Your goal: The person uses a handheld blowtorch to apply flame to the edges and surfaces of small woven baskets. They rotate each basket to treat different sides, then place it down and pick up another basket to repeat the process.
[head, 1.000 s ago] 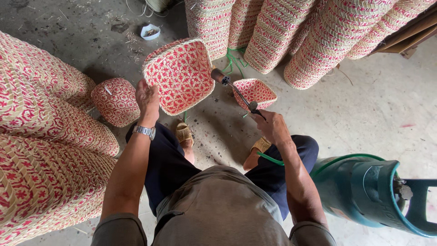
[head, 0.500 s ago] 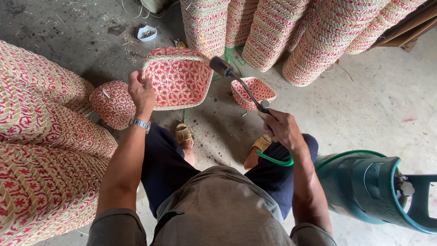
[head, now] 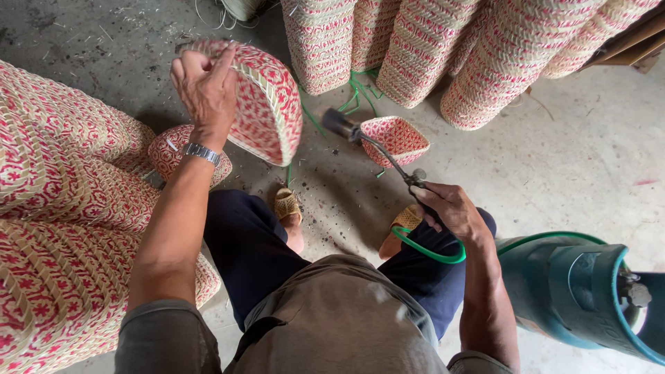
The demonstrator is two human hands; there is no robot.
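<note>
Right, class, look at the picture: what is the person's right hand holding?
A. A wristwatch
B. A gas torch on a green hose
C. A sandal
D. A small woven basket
B: the right hand grips the handle of a gas torch fed by a green hose, while the left hand holds up the red-and-straw woven basket.

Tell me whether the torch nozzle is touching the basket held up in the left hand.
Apart. The head view shows bare concrete floor between the torch nozzle and the rim of the basket that the left hand holds up.
</note>
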